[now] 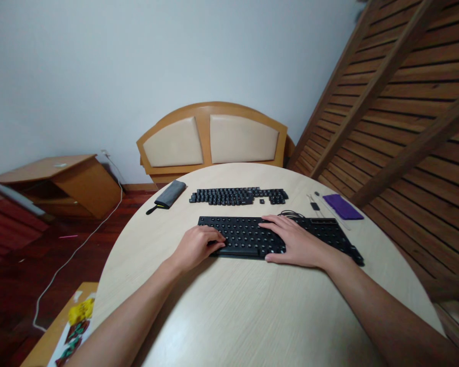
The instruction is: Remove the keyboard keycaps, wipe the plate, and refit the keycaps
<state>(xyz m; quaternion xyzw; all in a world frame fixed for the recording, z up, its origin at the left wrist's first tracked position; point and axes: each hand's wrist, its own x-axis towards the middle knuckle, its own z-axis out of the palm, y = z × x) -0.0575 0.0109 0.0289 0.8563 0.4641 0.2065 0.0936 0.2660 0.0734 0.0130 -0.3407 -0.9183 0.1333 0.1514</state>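
A black keyboard base (237,251) with its keycaps off lies across the round table. At its lower left, my left hand (197,247) is closed in a pinch, with the fingertips down at the base; whatever they hold, if anything, is hidden. My right hand (290,239) rests open over the middle of the base, fingers spread and thumb along the front edge. Behind the base, loose black keycaps (222,197) are laid out in keyboard order. One separate keycap (262,201) sits in a gap toward their right side.
A grey pouch (171,194) lies at the table's left. On the right are a purple cloth (342,207), a small black piece (314,206) and thin wire-like tools. The keyboard's coiled cable (290,214) lies behind the base. The round table (229,316) has a curved edge.
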